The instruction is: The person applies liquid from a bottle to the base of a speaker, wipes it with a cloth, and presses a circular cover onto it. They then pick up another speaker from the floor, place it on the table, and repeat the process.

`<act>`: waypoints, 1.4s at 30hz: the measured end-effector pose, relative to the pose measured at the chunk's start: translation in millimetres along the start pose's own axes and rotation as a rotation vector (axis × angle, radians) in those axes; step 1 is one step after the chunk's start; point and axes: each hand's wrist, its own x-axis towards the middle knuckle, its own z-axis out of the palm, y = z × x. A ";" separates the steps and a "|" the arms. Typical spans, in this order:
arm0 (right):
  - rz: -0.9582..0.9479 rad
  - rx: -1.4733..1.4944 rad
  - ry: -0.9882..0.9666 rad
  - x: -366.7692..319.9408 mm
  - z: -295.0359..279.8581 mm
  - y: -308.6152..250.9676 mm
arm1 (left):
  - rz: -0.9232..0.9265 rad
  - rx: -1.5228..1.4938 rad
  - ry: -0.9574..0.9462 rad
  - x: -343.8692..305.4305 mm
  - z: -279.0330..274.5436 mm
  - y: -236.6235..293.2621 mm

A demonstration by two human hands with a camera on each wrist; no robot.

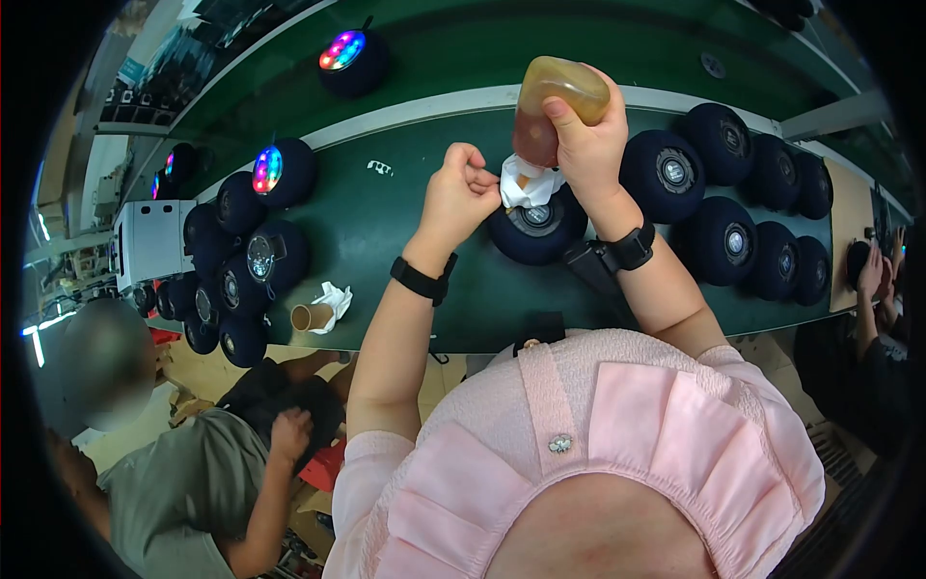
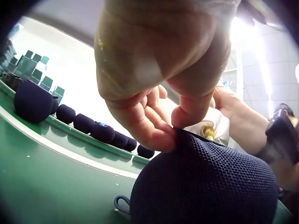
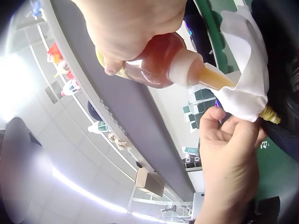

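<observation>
My right hand [image 1: 590, 145] grips a squeeze bottle [image 1: 540, 114] of amber liquid, tipped with its nozzle downward. White tissue [image 1: 526, 191] is wrapped about the nozzle, and the yellowish tip [image 3: 270, 115] pokes out below it. Under the tip, a round speaker [image 1: 526, 246] in dark blue mesh fabric lies with its inner grey ring facing up. My left hand [image 1: 458, 198] is at the speaker's left rim. In the left wrist view, its thumb and fingers pinch the raised edge of the fabric cover [image 2: 187, 140], close beside the nozzle tip.
Several dark blue speakers [image 1: 675, 172] stand to the right, and another group [image 1: 231, 289] is at the left. A few show coloured lights [image 1: 267, 171]. Near the table's front edge lie a paper cup [image 1: 311, 317] and crumpled tissue [image 1: 335, 307]. Another person [image 1: 193, 492] sits at left.
</observation>
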 end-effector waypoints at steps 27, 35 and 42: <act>0.015 -0.074 0.160 4.2 -20.0 6.9 | 0.004 0.097 0.014 -3.9 5.3 10.4; 0.448 0.490 0.422 16.3 -80.7 -9.1 | -0.020 -0.065 0.058 -33.4 10.5 5.8; 0.602 0.729 0.516 -5.1 -147.8 -47.8 | -0.069 0.272 -0.089 -65.1 31.9 11.2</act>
